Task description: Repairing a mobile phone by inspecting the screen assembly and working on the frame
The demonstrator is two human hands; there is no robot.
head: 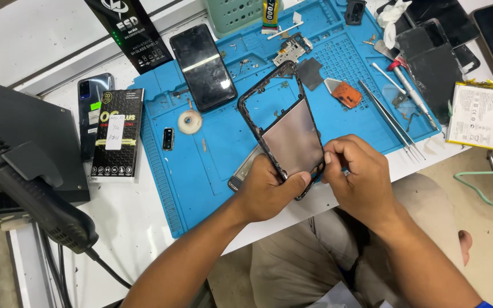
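We see a thin black phone frame with a dull grey metal back plate (287, 132) held tilted above the near edge of a blue ribbed silicone work mat (201, 171). The frame's upper half is an open rectangle; the lower half is filled by the smooth, matte plate. The left hand (266, 191) grips the frame's bottom corner at 7 o'clock, thumb lying across the plate and fingers curled underneath. The right hand (358, 174) is closed at the frame's 4 o'clock edge, fingertips pinched together against the rim; whether it holds a small tool, we cannot tell.

At 11 o'clock from the frame lies a glossy black rectangular phone (203, 67), flat on the mat. At 9 o'clock sit a small cream roll of tape (190, 121) and a little black camera bezel (168, 138). At 2 o'clock rest an orange triangular plastic pick (346, 94) and slim steel tweezers (392, 121), with a red-collared metal screwdriver (411, 91) beyond. Farther at 3 o'clock a white flat battery with yellow edging (475, 114) lies on the white counter (126, 228). Off the mat at 9 o'clock stands a black printed cardboard box (118, 132), beside a grey-blue phone back (91, 108). At 8 o'clock a black ribbed heat-tool handle (29, 194) juts across the counter.
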